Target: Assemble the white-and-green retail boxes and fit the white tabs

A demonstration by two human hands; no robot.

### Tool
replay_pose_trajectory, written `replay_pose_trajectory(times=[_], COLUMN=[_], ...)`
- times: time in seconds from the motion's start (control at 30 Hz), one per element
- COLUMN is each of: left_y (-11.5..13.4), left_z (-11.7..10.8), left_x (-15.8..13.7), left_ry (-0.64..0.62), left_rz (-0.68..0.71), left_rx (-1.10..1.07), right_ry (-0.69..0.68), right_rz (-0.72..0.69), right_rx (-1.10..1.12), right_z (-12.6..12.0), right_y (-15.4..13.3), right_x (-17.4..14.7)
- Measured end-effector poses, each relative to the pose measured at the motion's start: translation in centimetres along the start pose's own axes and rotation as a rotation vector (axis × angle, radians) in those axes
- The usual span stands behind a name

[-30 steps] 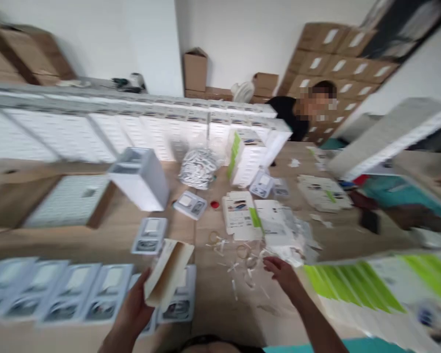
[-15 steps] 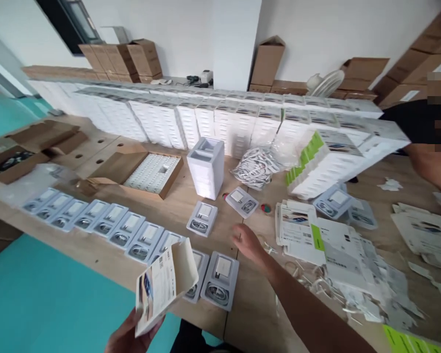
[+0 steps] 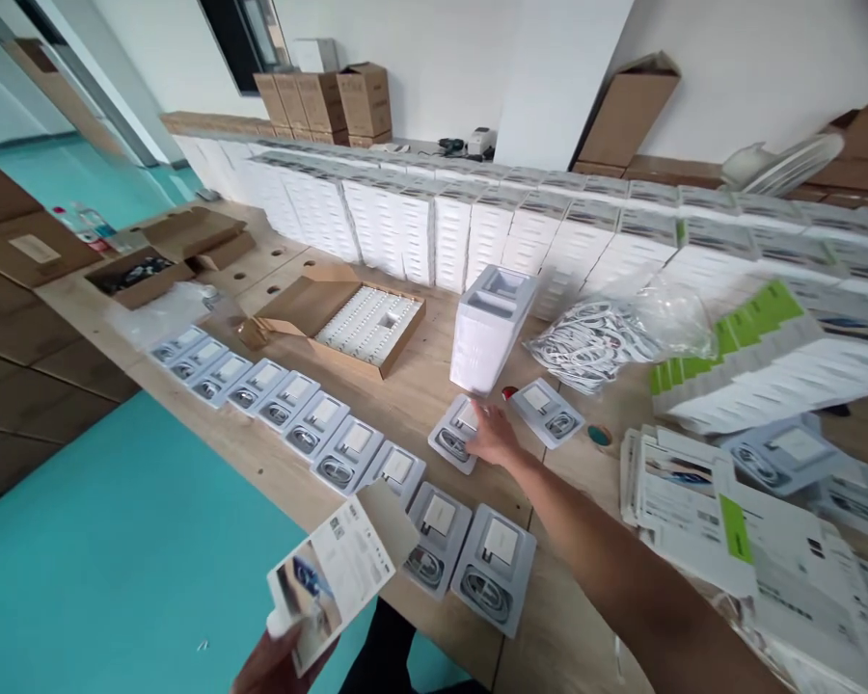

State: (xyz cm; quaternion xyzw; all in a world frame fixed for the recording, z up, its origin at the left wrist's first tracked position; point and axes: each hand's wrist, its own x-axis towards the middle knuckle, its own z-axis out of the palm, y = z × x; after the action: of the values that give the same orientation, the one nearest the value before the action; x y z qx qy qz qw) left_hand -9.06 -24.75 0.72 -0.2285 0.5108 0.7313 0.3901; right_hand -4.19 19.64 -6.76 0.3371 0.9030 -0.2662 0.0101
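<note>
My left hand [image 3: 279, 665] grips a white printed carton [image 3: 339, 569] by its lower end, over the table's front edge; the carton's flap end gapes toward the right. My right hand [image 3: 496, 436] is at a plastic tray [image 3: 452, 441] that holds a white charger and a coiled cable. Its fingers are apart at the tray's right edge; whether they press on it is hard to see. Another filled tray [image 3: 548, 413] lies just to the right. Nearer to me, two filled trays [image 3: 493, 571] lie side by side, heading a row of similar trays [image 3: 289, 400] that runs off to the left.
Behind the right hand stands a tall stack of trays [image 3: 490, 328], beside a bag of white cables [image 3: 597, 337]. An open cardboard box of chargers [image 3: 368, 328] lies left of it. Flattened cartons [image 3: 687, 492] cover the right side. White boxes [image 3: 397, 226] form a wall behind.
My right hand has moved from bare table to the tray left of it, its fingers opening from a curl. The view has swung left. My left hand still holds the carton, now tilted more.
</note>
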Motion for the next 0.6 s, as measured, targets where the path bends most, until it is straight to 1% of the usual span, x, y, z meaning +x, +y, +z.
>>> replay_pose_trajectory(times=[0.07,0.13,0.2,0.23,0.27,0.33,0.43,0.5,0.53,0.6], left_y=[0.3,0.2,-0.4,-0.8,-1.4,-2.8,-5.0,-6.2,-6.8,-7.7], left_z=[1.5,3.3,5.5,6.6,7.8,10.1,12.9,14.4,15.0,16.1], left_x=[1.0,1.9,2.5,2.7,2.8,2.7,2.2,1.9,1.8,1.6], left_ry=[-0.098,-0.189,-0.27,-0.307,-0.339,-0.398,-0.478,-0.511,-0.523,-0.543], left_rz=[-0.051,-0.104,-0.118,-0.121,-0.128,-0.144,-0.177,-0.187,-0.193,-0.197], left_rx=[-0.005,-0.007,0.0,0.012,0.029,0.072,0.136,0.164,0.173,0.178], right_ry=[0.055,0.142,0.236,0.277,0.313,0.377,0.476,0.533,0.54,0.499], right_rz=[0.048,0.105,0.126,0.12,0.111,0.109,0.17,0.207,0.197,0.094], right_rx=[0.071,0.22,0.36,0.385,0.38,0.303,0.151,0.105,0.108,0.173], right_z=[-1.2,-2.6,-3.7,-4.2,-4.5,-5.2,-6.4,-7.5,-8.0,-8.9], right_y=[0.5,1.1,1.6,1.7,1.8,2.0,2.4,2.7,2.8,3.0], right_x=[-2.2,-5.1,-8.4,-10.0,-11.6,-14.3,-17.5,-19.4,-20.4,-22.2])
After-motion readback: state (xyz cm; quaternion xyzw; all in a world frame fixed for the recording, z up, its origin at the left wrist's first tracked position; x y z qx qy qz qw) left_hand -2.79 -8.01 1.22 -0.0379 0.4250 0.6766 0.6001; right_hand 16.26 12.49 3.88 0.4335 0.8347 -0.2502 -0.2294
